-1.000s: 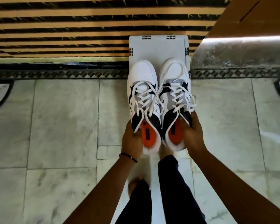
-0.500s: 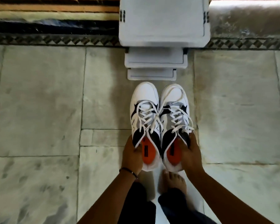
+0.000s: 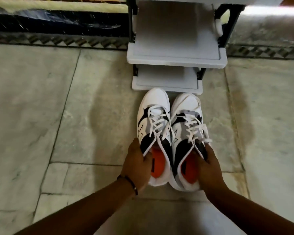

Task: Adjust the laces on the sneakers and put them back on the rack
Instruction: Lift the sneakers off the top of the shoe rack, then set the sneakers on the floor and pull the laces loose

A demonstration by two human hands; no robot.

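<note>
Before rack | sneakers now lower, toes near bottom shelf | left hand, right hand each grip one

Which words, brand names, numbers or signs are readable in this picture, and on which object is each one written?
None can be read.
Dark rectangular label on the orange insole of the left white-and-black sneaker: too blurred.
Dark rectangular label on the orange insole of the right white-and-black sneaker: too blurred.
Grey plastic shoe rack: no text visible.
</note>
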